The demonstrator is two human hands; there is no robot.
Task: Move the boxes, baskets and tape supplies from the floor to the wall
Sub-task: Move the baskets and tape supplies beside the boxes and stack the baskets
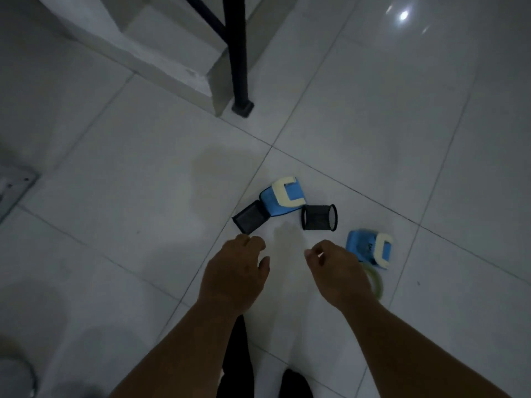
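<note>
Five supplies are seen lying on the tiled floor [120, 202], grouped just below the point where four tiles meet. A square mesh basket [250, 217] is tipped on its side and is touched at its right edge by the upper tape dispenser [283, 198], a blue body with a cream roll set on top. A round mesh basket [318, 217] is laid on its side just beside that dispenser, with its open rim turned to the right. The right tape dispenser [366, 248] is placed apart from this group, lower and to the right, and a pale green tape roll [375, 280] is partly hidden below it behind the right wrist. The left hand [234, 277] is held above the floor just below the square mesh basket, without touching it; its fingers [253, 242] are loosely curled and nothing is grasped. The right hand [334, 271] is held below the round mesh basket and beside the right tape dispenser; its fingers [314, 251] are likewise relaxed and released. Bare floor is left between the two hands and on all sides of the group. A black leg [240, 53] is planted on the floor well above the supplies, beside the corner of a pale ledge [161, 47] at the upper left. A wide band of bare tiles is left between the ledge edge and the supplies.
</note>
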